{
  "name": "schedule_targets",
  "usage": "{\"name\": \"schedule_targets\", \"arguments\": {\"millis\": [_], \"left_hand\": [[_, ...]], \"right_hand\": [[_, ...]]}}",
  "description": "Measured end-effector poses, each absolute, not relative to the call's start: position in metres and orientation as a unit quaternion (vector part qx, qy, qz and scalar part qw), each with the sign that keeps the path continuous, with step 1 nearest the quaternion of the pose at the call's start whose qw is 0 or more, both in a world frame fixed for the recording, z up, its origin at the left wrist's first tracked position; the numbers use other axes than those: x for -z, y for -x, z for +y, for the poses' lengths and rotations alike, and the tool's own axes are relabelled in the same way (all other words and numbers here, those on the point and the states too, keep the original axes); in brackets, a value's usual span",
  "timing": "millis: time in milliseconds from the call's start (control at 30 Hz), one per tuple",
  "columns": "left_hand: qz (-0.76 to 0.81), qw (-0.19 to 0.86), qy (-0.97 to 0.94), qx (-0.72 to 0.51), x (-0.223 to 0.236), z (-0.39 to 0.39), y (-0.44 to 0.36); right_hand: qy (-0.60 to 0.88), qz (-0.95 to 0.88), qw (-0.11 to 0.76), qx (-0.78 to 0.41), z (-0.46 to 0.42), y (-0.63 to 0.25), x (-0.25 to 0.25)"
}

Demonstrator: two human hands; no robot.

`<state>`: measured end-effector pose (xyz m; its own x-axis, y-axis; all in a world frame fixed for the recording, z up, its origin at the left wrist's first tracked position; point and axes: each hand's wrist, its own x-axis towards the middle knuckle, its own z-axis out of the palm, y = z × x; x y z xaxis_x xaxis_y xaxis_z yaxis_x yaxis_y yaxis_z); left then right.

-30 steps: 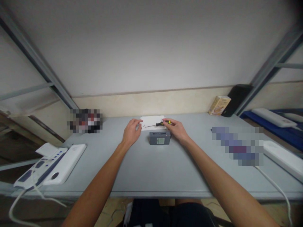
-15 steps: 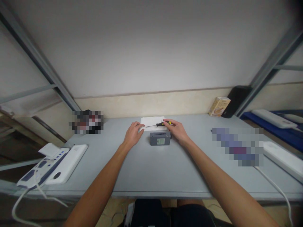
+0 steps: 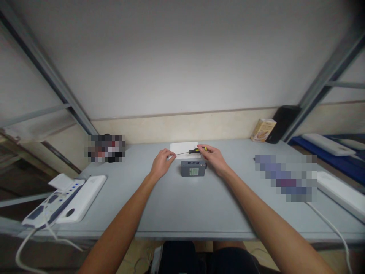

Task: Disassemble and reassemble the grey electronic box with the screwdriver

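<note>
My right hand (image 3: 213,156) grips the black and yellow handle of a screwdriver (image 3: 194,150), whose thin shaft points left. At the screwdriver's tip, my left hand (image 3: 162,161) has its thumb and fingers pinched together. Whatever lies between those fingertips is too small to make out. Beneath the shaft, a white sheet (image 3: 178,146) lies on the table near the wall. Just in front of it stands a grey metal box (image 3: 185,171) with a row of vent slots on top and a pale label on its front. The right fingers are close to the box's right end.
A grey table (image 3: 194,213) spans the view. At left lie a power strip (image 3: 37,213) with cables and a white slab-like device (image 3: 82,201). A small carton (image 3: 262,130) and a black case (image 3: 283,123) lean at the back right. Blurred items lie on both sides.
My left thumb and fingers have closed together at the screwdriver's tip, where a small dark speck showed between them before. The right hand keeps its grip; the view has shifted slightly.
</note>
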<state>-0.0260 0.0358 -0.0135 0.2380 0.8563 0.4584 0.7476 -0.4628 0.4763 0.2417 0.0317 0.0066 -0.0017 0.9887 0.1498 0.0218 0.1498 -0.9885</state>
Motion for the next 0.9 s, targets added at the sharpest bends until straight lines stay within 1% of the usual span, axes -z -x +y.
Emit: {"name": "schedule_targets", "arguments": {"millis": [200, 400, 533, 633, 767, 900], "left_hand": [[0.503, 0.079, -0.780, -0.363, 0.013, 0.036, 0.025], [0.476, 0.023, -0.817, -0.325, 0.003, 0.031, 0.024], [0.448, 0.023, -0.828, -0.337, -0.004, 0.027, 0.021], [0.419, 0.064, -0.818, -0.389, -0.007, 0.024, 0.015], [0.426, 0.164, -0.765, -0.454, -0.010, 0.021, 0.005], [0.440, 0.261, -0.723, -0.465, -0.018, 0.015, 0.004]], "right_hand": [[0.474, -0.538, 0.535, -0.446, 0.033, -0.243, -0.007], [0.475, -0.558, 0.535, -0.420, 0.031, -0.243, -0.012], [0.453, -0.553, 0.566, -0.409, 0.028, -0.243, -0.022], [0.425, -0.534, 0.592, -0.428, 0.026, -0.243, -0.032], [0.399, -0.484, 0.640, -0.444, 0.022, -0.243, -0.043], [0.392, -0.477, 0.659, -0.430, 0.018, -0.247, -0.053]]}}
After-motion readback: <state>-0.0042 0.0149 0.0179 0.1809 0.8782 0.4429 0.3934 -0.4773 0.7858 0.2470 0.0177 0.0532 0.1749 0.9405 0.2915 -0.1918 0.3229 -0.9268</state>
